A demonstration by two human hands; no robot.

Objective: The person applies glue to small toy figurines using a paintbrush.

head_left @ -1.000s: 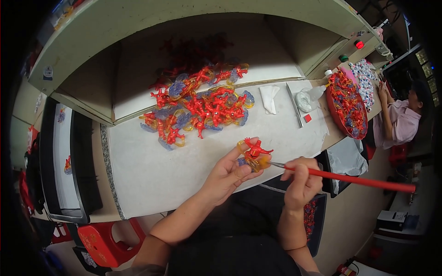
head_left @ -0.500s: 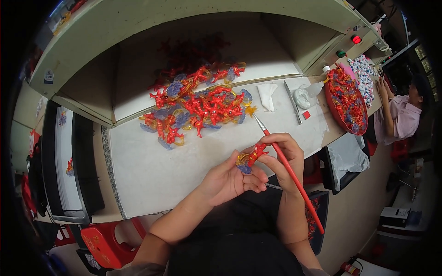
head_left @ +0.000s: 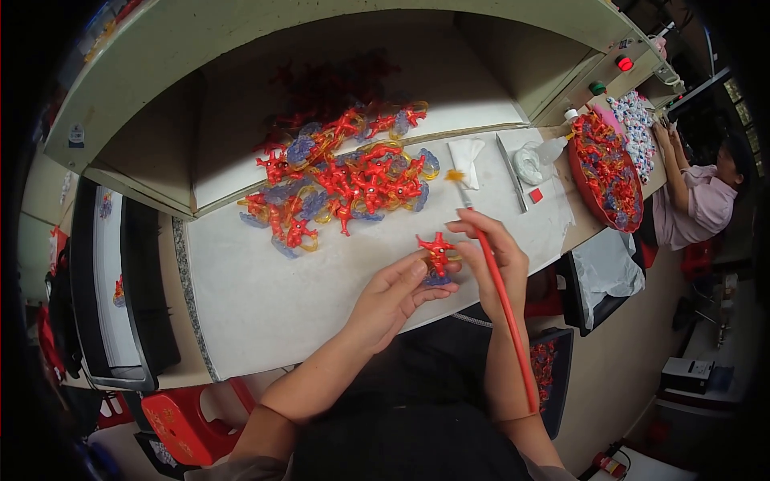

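Observation:
Between the thumb and fingers of my left hand [head_left: 391, 295] is a small red toy figurine [head_left: 437, 252] with a bluish-purple base. It stands roughly upright above the near part of the white work surface. My right hand [head_left: 501, 260] holds a long paintbrush [head_left: 513, 343] with a red handle, its yellowish bristles pointing up and away. Its thumb and fingertips are close to the figurine's right side; whether they touch it I cannot tell. Farther off lies a heap of similar figurines [head_left: 353, 186] in red, translucent yellow and purple, spilling from the booth onto the surface.
A folded white tissue [head_left: 465, 164], a metal ruler-like strip [head_left: 511, 172] and a squeeze bottle [head_left: 552, 149] lie right of the heap. Beyond them stands a red basin [head_left: 579, 180] of figurines. Left is a black tray [head_left: 150, 321]; a co-worker [head_left: 702, 192] sits far right.
The figurine has turned upright and moved slightly up, now held by my left hand. My right fingers have come off it, and the brush has swung steeper, its tip moving right.

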